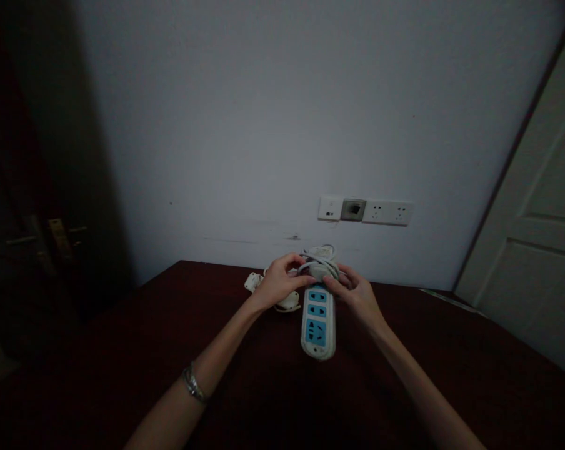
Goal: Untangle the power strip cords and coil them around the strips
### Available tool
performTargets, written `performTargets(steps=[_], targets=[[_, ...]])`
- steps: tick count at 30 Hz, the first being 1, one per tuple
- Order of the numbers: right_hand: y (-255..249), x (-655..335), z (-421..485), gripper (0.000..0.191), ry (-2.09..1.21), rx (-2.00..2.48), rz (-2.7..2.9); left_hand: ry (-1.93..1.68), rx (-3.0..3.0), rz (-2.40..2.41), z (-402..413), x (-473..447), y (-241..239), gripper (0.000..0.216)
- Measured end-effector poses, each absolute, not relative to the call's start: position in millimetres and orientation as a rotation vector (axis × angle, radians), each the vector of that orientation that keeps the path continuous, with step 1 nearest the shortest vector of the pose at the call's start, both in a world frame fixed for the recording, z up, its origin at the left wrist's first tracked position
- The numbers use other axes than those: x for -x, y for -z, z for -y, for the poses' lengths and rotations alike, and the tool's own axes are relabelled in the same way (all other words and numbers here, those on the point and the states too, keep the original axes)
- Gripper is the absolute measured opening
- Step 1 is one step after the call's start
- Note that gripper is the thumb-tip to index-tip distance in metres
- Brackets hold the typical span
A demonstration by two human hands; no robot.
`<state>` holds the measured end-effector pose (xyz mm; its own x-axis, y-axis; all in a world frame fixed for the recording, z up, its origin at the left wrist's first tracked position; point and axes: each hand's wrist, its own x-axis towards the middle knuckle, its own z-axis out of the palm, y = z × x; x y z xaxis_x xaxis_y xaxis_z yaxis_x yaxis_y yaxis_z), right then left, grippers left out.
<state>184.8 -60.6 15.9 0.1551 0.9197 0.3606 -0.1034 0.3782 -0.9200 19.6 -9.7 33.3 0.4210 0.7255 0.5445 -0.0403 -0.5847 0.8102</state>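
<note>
A white power strip (319, 352) with blue socket panels lies lengthwise on the dark red tabletop. At its far end its grey-white cord (327, 261) is bundled in several loops, with a pale plug-like piece (317, 272) on the near side. From the left, my left hand (281, 282) pinches the bundle between thumb and fingers. My right hand (357, 297) grips its right side, the thumb pressed on the front and the fingers behind. Partly behind my left hand is a second white electrical piece (253, 282) with cord; its full shape is hidden.
The dark red tabletop (170, 325) reaches the pale wall (245, 137). Wall sockets (387, 212) and a grey wall plate (353, 210) sit above its back edge. A white panelled door (540, 231) stands right; a dark door with a brass-coloured handle plate (59, 236) is left.
</note>
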Motion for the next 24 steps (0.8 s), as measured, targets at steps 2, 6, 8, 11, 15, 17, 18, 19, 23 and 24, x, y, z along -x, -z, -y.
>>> performTargets(steps=[2, 6, 8, 11, 15, 17, 18, 19, 23, 24], targets=[[-15.2, -184.6, 58.6, 0.059, -0.889, 0.902, 1.147, -1.244, -1.881, -0.576, 8.4, -20.3, -31.5, 0.028], [-12.8, -183.6, 54.9, 0.064, -0.888, 0.898, 1.139, -1.24, -1.87, -0.569, 7.9, -20.3, -30.6, 0.029], [-11.2, -183.0, 53.8, 0.066, -0.88, 0.877, 1.12, -1.239, -1.878, -0.539, 7.7, -19.1, -31.0, 0.029], [-9.2, -181.6, 53.3, 0.07, -0.868, 0.858, 1.089, -1.267, -1.88, -0.459, 6.0, -17.4, -30.3, 0.03], [-8.2, -178.2, 54.1, 0.072, -0.87, 0.845, 1.052, -1.279, -1.799, -0.515, 3.2, -18.6, -26.6, 0.034], [-8.4, -175.8, 55.7, 0.073, -0.867, 0.825, 1.041, -1.199, -1.728, -0.551, 3.7, -21.3, -24.7, 0.039], [-8.5, -174.6, 56.8, 0.074, -0.856, 0.82, 1.035, -1.156, -1.686, -0.558, 4.8, -23.0, -24.1, 0.04], [-8.6, -173.4, 58.1, 0.075, -0.837, 0.821, 1.03, -1.123, -1.641, -0.56, 6.4, -24.8, -23.6, 0.041], [-7.6, -171.7, 61.9, 0.073, -0.675, 0.826, 1.088, -1.156, -1.463, -0.568, 14.3, -31.9, -22.6, 0.042], [-7.0, -172.6, 61.8, 0.07, -0.608, 0.823, 1.121, -1.159, -1.445, -0.549, 15.7, -33.1, -22.0, 0.043]])
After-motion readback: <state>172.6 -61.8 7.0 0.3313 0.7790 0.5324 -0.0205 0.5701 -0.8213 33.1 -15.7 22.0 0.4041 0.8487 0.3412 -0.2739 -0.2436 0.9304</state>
